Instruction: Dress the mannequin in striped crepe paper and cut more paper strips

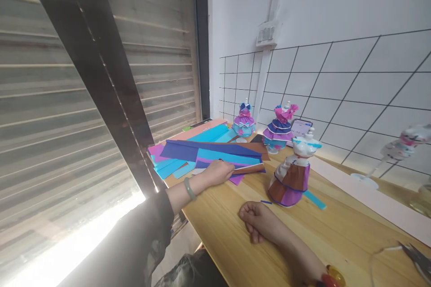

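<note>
My left hand point(218, 172) reaches out to a pile of coloured paper sheets point(208, 152) in blue, cyan, purple and brown, and its fingers are curled on the pile's near edge. A green bangle point(189, 188) circles that wrist. My right hand point(258, 223) rests on the wooden table point(336, 233) as a loose fist, and nothing shows in it. Just beyond it stands a paper-dress figure point(292, 175) in brown and purple with a white top.
Two more paper-dress figures point(244, 122) point(280, 129) stand at the back by the gridded wall, with a phone point(301, 127) leaning there. A cyan strip point(315, 199) and a long white sheet point(370, 202) lie on the table. Scissors point(417, 258) sit far right. A shutter fills the left.
</note>
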`<state>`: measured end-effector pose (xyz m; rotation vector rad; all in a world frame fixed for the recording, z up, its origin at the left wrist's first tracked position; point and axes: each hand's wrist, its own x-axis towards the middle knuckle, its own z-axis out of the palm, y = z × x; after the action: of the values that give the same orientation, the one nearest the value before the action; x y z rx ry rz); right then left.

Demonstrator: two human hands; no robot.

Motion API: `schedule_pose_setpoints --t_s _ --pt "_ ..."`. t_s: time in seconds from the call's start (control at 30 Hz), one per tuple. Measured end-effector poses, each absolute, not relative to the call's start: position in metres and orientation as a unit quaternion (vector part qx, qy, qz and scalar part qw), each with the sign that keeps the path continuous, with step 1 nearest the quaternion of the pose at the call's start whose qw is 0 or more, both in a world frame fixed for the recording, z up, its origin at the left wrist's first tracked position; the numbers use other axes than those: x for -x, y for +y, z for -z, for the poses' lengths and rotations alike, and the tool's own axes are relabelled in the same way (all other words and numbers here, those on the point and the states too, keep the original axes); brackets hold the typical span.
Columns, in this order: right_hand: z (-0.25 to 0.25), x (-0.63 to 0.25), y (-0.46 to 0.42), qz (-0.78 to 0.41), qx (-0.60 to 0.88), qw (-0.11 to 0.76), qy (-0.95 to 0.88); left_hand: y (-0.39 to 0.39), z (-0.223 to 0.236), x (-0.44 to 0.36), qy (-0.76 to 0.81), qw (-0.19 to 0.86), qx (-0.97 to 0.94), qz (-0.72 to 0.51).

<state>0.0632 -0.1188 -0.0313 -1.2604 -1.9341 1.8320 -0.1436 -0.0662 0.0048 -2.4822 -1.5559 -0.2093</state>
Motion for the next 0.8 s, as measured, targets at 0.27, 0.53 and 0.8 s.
schedule_pose_setpoints --t_s 0.27,0.53,0.8 --pt "0.032 -0.063 -0.119 -0.625 0.423 0.098 -0.649 -0.058 0.001 0.143 -0.521 0.048 0.844 0.121" --pt "0.036 -0.063 -0.118 -0.625 0.422 0.099 -0.649 -0.008 -0.005 0.225 -0.639 0.051 0.752 0.152" --pt "0.038 -0.063 -0.116 -0.623 0.418 0.102 -0.653 0.019 0.006 0.295 -0.713 0.036 0.697 0.065"
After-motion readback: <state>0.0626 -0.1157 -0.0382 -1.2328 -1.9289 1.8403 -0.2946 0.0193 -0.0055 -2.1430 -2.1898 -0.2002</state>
